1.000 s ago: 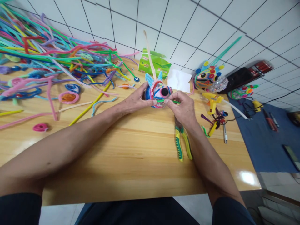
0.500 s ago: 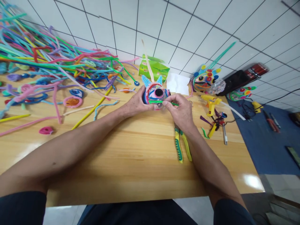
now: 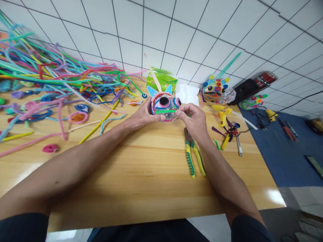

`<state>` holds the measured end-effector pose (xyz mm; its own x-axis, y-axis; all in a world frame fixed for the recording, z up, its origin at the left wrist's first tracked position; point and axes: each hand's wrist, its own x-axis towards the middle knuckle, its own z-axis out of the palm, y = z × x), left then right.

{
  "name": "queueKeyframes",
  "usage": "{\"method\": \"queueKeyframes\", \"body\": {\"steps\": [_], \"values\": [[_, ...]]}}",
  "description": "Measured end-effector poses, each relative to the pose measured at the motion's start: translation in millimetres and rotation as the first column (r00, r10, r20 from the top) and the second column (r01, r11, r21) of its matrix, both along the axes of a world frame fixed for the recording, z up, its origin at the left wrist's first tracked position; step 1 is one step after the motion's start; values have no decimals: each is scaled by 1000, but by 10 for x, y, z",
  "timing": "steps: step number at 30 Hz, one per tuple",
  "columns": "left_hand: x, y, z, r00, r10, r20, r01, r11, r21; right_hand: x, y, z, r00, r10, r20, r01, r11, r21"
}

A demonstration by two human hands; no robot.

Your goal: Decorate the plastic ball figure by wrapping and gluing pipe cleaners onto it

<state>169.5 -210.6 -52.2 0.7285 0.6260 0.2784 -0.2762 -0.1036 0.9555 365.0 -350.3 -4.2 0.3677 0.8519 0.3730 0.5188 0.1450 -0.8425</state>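
Bright light, glare on tabletop [image 3: 141,181]

The decorated head [image 3: 165,107] stands upright near the back of the worktop [image 3: 148,168], its face towards the viewer and turned slightly right. Two pale blue pointed ears [image 3: 168,89] rise from the top, above a fuzzy red and pink rim. A large eye [image 3: 164,101] has a round black pupil set in pink with blue outlining; a second dark eye bulges at the right side. Below them the body is clear and shiny. A straight, bright green strip [image 3: 165,111] lies roughly level across this clear part, beneath the eyes; its right end meets the fingers [image 3: 185,109].
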Motion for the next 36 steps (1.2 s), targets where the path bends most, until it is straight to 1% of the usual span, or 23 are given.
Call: {"method": "queueKeyframes", "body": {"steps": [3, 7, 12, 17, 20, 22, 25, 28, 31, 34, 36], "values": [[8, 4, -12, 999, -20, 27, 20, 1000, -17, 18, -1, 16, 998, 15, -68, -18, 999, -36], [16, 21, -39, 997, -39, 62, 41, 999, -31, 23, 1, 26, 995, 31, -96, -34, 999, -36], [-11, 15, 0, 997, -67, 44, 69, 996, -56, 15, 3, 33, 982, 53, -180, -62, 997, -42], [-16, 18, -3, 999, -19, 43, 23, 996, -82, 54, 13, 41, 977, 9, -213, -28, 996, -83], [-7, 29, -25, 997, -35, 70, 42, 994, -101, 63, 22, 52, 963, -15, -270, -20, 992, -127], [-1, 30, -22, 995, -48, 85, 57, 992, -109, 55, 24, 67, 944, -14, -329, -39, 988, -152], [9, 25, 6, 992, -58, 114, 72, 989, -125, 36, 18, 96, 916, 25, -399, -105, 978, -181], [30, 22, 17, 985, -76, 153, 98, 985, -142, 25, 14, 113, 904, 73, -421, -153, 975, -160], [57, 17, -19, 986, -25, 165, 52, 986, -158, 27, 20, 106, 907, 74, -415, -139, 982, -129], [83, -3, -63, 986, 32, 164, 0, 981, -196, 34, 37, 73, 916, 43, -399, -95, 989, -112], [97, -31, -65, 986, 43, 162, -10, 979, -203, 34, 48, 42, 924, 20, -381, -60, 994, -93]]}}
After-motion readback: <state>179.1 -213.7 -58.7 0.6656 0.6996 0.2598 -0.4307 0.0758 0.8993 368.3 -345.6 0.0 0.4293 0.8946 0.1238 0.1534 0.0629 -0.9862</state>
